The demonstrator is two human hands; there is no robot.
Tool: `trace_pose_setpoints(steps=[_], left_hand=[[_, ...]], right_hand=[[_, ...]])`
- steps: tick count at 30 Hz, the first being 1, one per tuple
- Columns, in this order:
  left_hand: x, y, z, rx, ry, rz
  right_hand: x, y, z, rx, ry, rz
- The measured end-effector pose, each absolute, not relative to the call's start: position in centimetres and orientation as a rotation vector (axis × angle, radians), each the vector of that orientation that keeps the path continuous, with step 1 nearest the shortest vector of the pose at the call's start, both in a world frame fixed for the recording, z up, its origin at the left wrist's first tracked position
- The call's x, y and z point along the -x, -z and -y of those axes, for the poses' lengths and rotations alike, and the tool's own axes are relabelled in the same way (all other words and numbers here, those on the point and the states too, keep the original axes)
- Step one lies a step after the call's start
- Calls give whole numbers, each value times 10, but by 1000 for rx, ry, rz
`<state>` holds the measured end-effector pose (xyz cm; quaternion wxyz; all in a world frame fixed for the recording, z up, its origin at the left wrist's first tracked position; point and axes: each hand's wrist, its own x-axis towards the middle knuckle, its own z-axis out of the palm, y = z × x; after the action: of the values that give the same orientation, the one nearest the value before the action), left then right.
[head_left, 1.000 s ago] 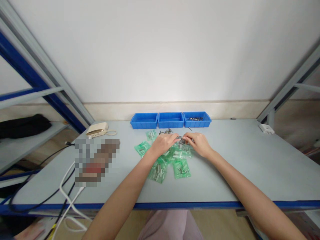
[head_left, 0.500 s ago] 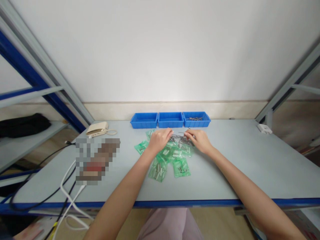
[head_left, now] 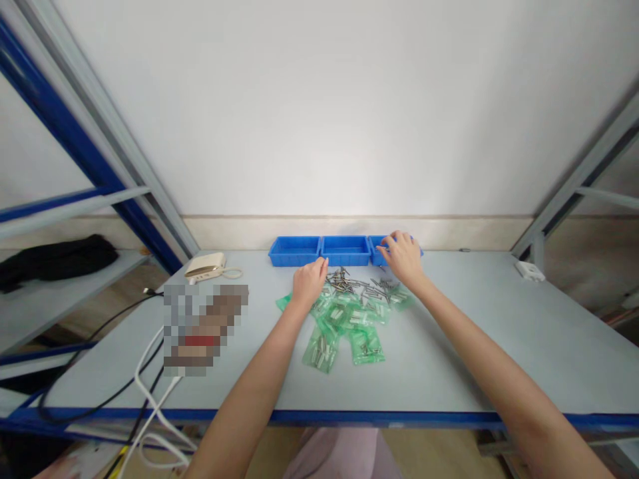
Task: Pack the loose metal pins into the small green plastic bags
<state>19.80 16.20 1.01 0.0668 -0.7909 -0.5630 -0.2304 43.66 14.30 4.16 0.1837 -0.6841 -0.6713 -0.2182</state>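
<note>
My right hand is over the right blue bin, thumb and fingertips pinched on a thin screw. The hand hides most of that bin. My left hand is closed at the left side of a pile of loose metal screws; whatever its fingers hold, if anything, is hidden. More screws lie spread to the right of the pile. In front of them, several green plastic bags overlap on the table, with metal pieces showing inside.
A left blue bin and a middle blue bin stand in line with the right one near the wall. At left are a cream power bank, a blurred-out object and cables. A white adapter lies far right.
My right hand has moved up and right from the screw pile to over the right bin. The left hand has stayed beside the pile. The whole view has shifted slightly.
</note>
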Motion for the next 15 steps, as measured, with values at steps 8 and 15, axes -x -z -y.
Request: trace_pose_setpoints(steps=[8, 15], left_hand=[[-198, -13, -161, 2421, 612, 1647], [-199, -14, -162, 2445, 577, 1625]], right_hand=[[-348, -15, -155, 2032, 42, 2050], [-351, -10, -165, 1972, -124, 1951]])
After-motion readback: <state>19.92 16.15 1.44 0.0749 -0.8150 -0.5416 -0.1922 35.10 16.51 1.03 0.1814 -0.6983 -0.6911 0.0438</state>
